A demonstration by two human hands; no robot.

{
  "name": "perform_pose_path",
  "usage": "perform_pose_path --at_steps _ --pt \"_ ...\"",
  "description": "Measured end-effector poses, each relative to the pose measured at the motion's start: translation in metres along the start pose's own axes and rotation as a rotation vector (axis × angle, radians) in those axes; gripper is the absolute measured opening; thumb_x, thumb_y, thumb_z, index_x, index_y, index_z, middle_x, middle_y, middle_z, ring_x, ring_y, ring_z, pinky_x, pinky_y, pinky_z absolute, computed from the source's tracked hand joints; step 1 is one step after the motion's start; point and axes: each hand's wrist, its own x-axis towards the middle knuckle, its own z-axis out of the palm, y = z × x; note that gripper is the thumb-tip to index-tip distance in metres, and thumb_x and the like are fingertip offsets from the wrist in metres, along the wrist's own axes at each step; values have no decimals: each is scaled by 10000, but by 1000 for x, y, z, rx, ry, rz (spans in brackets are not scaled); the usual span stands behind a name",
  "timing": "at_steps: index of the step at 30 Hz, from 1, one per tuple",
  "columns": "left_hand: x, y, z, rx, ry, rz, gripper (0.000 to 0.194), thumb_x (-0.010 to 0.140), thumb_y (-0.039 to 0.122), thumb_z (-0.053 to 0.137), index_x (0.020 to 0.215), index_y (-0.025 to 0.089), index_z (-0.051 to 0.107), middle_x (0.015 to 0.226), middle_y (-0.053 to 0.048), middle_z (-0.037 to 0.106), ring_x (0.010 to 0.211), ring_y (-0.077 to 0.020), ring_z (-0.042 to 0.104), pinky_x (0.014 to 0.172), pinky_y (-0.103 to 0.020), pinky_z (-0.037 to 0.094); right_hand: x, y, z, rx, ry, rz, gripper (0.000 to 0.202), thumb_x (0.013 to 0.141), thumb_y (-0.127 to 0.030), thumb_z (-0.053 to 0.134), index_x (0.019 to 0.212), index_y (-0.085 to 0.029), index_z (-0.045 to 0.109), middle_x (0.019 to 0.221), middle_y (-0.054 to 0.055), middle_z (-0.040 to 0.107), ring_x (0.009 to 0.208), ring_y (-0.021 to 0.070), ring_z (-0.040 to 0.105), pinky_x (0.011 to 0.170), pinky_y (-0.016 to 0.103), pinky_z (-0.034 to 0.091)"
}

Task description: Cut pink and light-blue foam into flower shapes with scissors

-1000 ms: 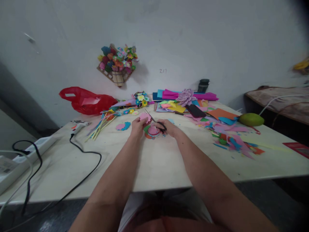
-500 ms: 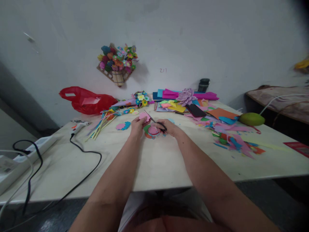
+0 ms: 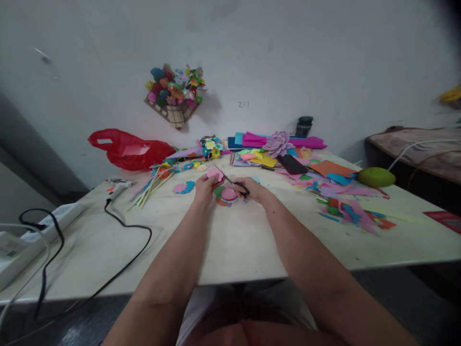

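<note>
Centre of frame, just above mid-height: a pink foam cut-out (image 3: 215,174) is pinched between thumb & fingers of the left hand (image 3: 204,186), held just above the bench (image 3: 234,240). Black-handled scissors (image 3: 233,184) are gripped in the right hand (image 3: 254,190), fingers curled through the loops, blades pointed up-left and touching the cut-out's edge. Whether the blades are parted can't be told at this size. Directly below, a small stack of round foam pieces (image 3: 227,196) (pink, green, orange) is lying on the bench between both hands.

The cut-out is judged v. light, thin, soft & bendy; easily creased or torn if squeezed hard. Best held close to the cut line, at the petal edge opp. the blades, so it's kept from flopping. Foam scraps (image 3: 345,206) are scattered right of centre; a glue gun (image 3: 117,186) is lying at mid-left.
</note>
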Motion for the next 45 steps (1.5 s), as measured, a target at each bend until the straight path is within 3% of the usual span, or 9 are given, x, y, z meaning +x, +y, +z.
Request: perform_pose_path --at_steps 12,23,34,45 --pt "-1 2 1 2 7 -1 276 550 235 818 712 151 611 682 -44 668 681 -189 693 714 -316 554 -3 -5 2 -18 10 29 291 742 -399 688 687 -158 536 481 -46 505 364 55 424 332 166 245" --pt "-1 3 0 11 -11 -13 267 586 223 807 757 144 619 767 -67 679 718 -206 710 734 -319 546 -3 0 0 -30 -6 -36 279 860 -410 574 757 -151 552 568 -9 579 382 67 478 303 173 258" --pt "-3 3 3 31 -2 -8 287 574 189 822 766 145 614 723 -40 665 720 -197 700 774 -363 553 -12 -12 2 -22 11 -21 266 855 -403 575 795 -144 586 560 -17 574 380 63 450 327 181 244" --pt "-2 0 3 56 -16 18 297 531 209 825 735 145 619 694 -43 667 691 -175 687 736 -317 552 -8 -8 1 -36 9 -32 243 881 -366 548 800 -139 583 569 -11 573 379 59 460 313 168 239"
